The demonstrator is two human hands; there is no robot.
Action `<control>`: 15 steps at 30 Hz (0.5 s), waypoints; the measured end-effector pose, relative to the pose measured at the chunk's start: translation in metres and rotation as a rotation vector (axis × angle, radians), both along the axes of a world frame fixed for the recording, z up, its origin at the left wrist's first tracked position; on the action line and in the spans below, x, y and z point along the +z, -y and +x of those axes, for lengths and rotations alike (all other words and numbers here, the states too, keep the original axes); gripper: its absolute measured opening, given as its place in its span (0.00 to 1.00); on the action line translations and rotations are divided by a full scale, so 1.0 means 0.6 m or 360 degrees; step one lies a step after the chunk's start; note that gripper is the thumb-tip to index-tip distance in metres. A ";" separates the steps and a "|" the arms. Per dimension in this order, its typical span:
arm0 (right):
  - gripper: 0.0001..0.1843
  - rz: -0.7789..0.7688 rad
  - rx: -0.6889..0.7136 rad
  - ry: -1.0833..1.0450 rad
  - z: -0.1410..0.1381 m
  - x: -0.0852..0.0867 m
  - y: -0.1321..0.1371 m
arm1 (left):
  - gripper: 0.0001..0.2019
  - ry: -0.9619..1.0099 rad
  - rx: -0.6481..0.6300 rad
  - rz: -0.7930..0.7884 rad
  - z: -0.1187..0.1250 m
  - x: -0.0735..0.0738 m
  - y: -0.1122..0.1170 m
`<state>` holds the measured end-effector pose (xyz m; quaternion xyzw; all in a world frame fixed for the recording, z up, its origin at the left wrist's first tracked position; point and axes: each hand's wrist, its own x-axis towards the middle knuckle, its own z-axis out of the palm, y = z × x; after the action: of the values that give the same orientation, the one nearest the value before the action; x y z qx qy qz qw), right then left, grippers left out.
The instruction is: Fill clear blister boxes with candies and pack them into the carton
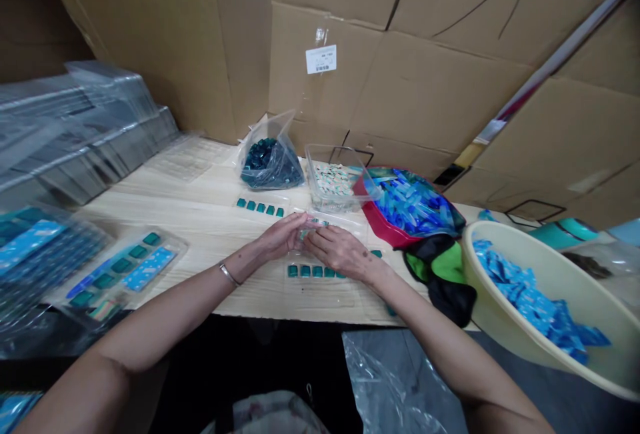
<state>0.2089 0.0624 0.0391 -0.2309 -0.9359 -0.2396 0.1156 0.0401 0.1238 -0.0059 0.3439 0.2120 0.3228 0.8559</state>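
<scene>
Over the middle of the table, my left hand [284,235] pinches the near-left edge of a clear plastic tray [345,221]. Small teal pieces show in it between the hands. My right hand [338,251] has its fingers curled down at the same tray, and what lies under its fingertips is hidden. Just below the hands, another clear tray holds a row of teal square pieces [318,271], partly covered by my right hand. Behind my left hand lies a tray with a similar teal row [260,208].
Behind stand a bag of dark teal pieces [273,164], a clear tub of small pale pieces [334,181] and a red basin of blue sticks [407,204]. At right, a cream basin [500,301] holds blue packets. Filled packs [125,267] and stacked clear trays [90,134] occupy the left.
</scene>
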 end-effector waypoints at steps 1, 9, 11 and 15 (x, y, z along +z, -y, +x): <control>0.12 -0.0007 -0.0012 0.0002 0.001 -0.001 0.000 | 0.08 0.0011 0.0006 0.0002 0.000 -0.001 0.000; 0.14 -0.0237 -0.0166 -0.0029 0.003 -0.003 0.001 | 0.07 0.0083 -0.0011 -0.0003 0.002 0.001 0.003; 0.15 -0.0268 -0.0162 0.0025 0.002 0.002 -0.003 | 0.06 0.0080 -0.0026 -0.0006 0.002 0.007 0.007; 0.16 -0.0394 -0.0082 0.0096 0.007 0.012 -0.011 | 0.07 0.0097 -0.0081 0.0032 0.000 0.006 0.005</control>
<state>0.2129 0.0691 0.0462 -0.2600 -0.9551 -0.1320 0.0517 0.0400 0.1208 -0.0026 0.3477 0.1738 0.3132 0.8665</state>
